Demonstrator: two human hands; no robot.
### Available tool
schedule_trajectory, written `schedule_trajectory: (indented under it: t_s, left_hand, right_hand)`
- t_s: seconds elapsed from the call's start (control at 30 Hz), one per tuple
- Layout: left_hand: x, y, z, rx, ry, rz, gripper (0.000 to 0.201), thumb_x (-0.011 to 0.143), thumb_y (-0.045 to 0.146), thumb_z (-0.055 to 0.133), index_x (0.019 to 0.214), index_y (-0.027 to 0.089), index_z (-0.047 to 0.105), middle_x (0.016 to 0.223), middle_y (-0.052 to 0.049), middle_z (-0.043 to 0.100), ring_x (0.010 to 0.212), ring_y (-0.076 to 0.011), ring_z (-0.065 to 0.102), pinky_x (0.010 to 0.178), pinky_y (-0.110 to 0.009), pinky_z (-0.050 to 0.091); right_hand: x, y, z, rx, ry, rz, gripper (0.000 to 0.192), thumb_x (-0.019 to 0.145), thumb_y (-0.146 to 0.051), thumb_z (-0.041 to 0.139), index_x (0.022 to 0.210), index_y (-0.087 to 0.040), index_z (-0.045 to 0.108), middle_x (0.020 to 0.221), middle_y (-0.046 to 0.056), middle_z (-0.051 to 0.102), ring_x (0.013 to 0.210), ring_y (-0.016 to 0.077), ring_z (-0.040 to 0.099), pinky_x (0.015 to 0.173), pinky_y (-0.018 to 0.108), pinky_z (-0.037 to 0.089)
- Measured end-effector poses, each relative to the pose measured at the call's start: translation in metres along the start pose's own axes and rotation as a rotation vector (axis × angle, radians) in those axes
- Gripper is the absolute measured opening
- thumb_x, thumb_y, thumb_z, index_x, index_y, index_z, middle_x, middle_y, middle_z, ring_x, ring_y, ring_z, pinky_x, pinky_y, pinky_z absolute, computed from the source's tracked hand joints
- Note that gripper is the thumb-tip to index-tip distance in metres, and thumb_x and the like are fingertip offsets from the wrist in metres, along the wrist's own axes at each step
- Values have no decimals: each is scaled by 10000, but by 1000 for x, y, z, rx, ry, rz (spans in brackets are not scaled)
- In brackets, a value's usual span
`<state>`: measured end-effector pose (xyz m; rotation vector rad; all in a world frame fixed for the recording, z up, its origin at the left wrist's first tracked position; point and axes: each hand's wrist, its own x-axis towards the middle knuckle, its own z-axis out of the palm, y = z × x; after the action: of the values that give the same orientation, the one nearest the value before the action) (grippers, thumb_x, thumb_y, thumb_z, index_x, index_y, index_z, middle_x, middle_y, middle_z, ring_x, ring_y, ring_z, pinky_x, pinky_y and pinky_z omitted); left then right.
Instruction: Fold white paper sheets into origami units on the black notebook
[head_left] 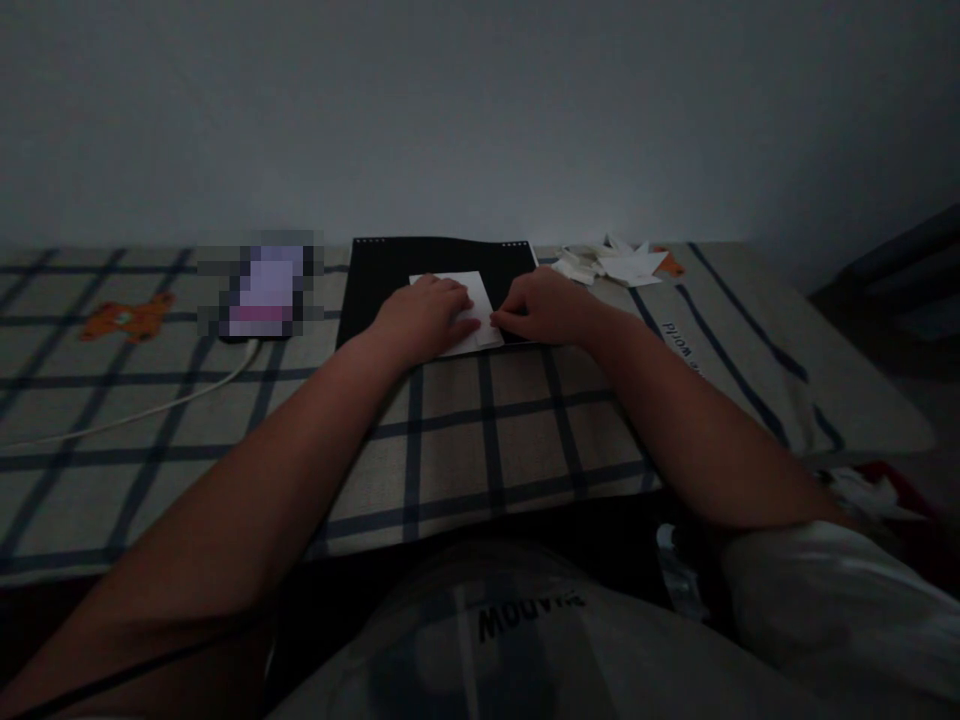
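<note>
Both hands flat on a white folded paper sheet (469, 305) — mid-crease, looks like.
Left hand (421, 318) lies open, pinning the sheet; right hand (544, 308) presses fingertips on its right edge. Sheet sits on a black rectangular board (390, 275) at the far edge of the checked grey bedcover (465, 430). Next move probably needs a firm run along the fold — white paper scraps (619, 262) lie far right.

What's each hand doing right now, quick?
Left hand: flat, palm down, pressing the white paper onto the black board.
Right hand: fingers pressing the paper's right edge; not gripping.
</note>
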<state>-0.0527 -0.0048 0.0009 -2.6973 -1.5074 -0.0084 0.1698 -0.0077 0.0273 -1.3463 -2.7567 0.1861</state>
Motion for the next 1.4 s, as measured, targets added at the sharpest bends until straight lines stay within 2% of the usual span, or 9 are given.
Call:
schedule_trajectory:
  t_s: [0.2, 0.5, 0.87, 0.97, 1.1, 1.2, 1.3, 1.4]
  left_hand:
    - [-1, 4, -5, -3, -17, -6, 428, 1127, 442, 499, 1329, 178, 768, 1497, -119, 722, 1393, -358, 619, 1086, -448, 541]
    - [-1, 2, -2, -3, 5, -1, 412, 1130, 443, 518, 1331, 184, 767, 1473, -121, 736, 1401, -367, 629, 1072, -452, 559]
    - [0, 2, 0, -4, 10, -6, 406, 1118, 436, 516, 1302, 185, 777, 1468, -127, 735, 1385, -368, 637, 1060, -459, 563]
    - [0, 1, 0, -5, 20, 11, 404, 1118, 434, 519, 1290, 177, 779, 1459, -127, 740, 1381, -370, 640, 1064, -464, 566]
    - [-2, 2, 0, -16, 18, 5, 421, 1122, 437, 511, 1326, 178, 773, 1489, -117, 734, 1394, -369, 636, 1086, -472, 566]
    - [-4, 3, -1, -29, 30, 8, 444, 1127, 451, 505, 1372, 183, 761, 1540, -108, 711, 1414, -355, 628, 1133, -465, 545]
    - [-5, 3, 0, -38, 29, 4, 454, 1130, 465, 494, 1369, 187, 763, 1569, -96, 697, 1416, -343, 627, 1154, -448, 527]
    - [-6, 3, 1, -50, 41, -7, 453, 1131, 463, 490, 1354, 183, 766, 1576, -101, 693, 1416, -337, 630, 1157, -442, 520]
  right_hand:
    - [-4, 8, 0, 109, -24, -35, 383, 1039, -361, 592, 885, -153, 875, 782, 55, 756, 717, 165, 596, 747, 341, 362]
    - [-7, 16, 0, 243, -41, -120, 345, 1018, -360, 613, 933, -173, 889, 825, 48, 810, 699, 149, 636, 750, 324, 422]
    - [-5, 26, 8, 429, -141, -138, 388, 1021, -409, 605, 939, -174, 902, 774, 36, 801, 651, 146, 614, 663, 317, 409]
    - [-5, 25, 11, 479, -127, -124, 366, 1018, -399, 613, 917, -185, 892, 763, 21, 795, 653, 144, 614, 669, 312, 421]
    - [-2, 26, 14, 500, 33, -112, 368, 1055, -382, 581, 904, -192, 858, 864, 41, 823, 764, 172, 680, 765, 326, 487]
    - [4, 30, 21, 443, 165, -205, 307, 1060, -342, 594, 991, -187, 849, 1026, 85, 834, 939, 217, 719, 895, 372, 522]
    - [9, 33, 30, 376, 161, -315, 278, 1054, -276, 587, 1073, -189, 851, 1147, 114, 826, 1086, 250, 718, 1013, 418, 519]
    - [10, 35, 34, 326, 123, -337, 279, 1049, -277, 605, 1126, -204, 863, 1167, 120, 825, 1136, 278, 709, 1059, 465, 504]
